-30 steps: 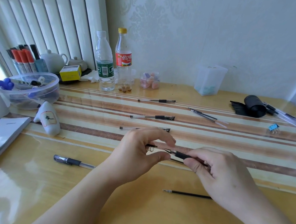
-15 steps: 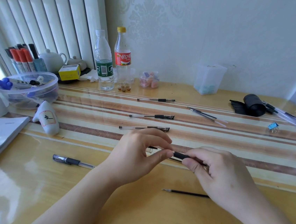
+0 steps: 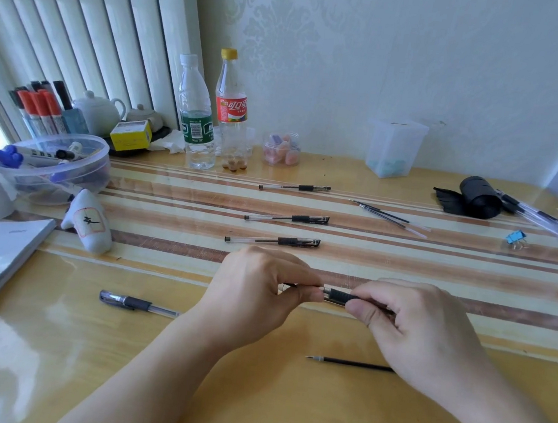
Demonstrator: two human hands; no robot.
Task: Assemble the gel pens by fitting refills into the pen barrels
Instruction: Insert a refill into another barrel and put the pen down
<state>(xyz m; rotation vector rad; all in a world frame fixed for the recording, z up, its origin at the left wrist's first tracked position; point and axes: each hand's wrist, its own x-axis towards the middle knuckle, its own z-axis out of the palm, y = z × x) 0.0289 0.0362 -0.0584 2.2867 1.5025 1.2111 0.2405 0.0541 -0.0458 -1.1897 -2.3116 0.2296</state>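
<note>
- Hands meet at centre frame, low over the table: my left hand pinches the tip end of a pen barrel between thumb and fingers, and my right hand has thumb and forefinger curled round its black grip section.
- I see the barrel lying almost level between the two hands, its black ribbed grip exposed and the rest hidden under my right fingers.
- I see one loose refill, thin and black with a pale metal point, on the table just below my right hand.
- I count three assembled pens with clear barrels and black grips in a column above my hands.
- I see a capped pen at lower left, spare refills at upper right, and a bundle of pens at far right.
</note>
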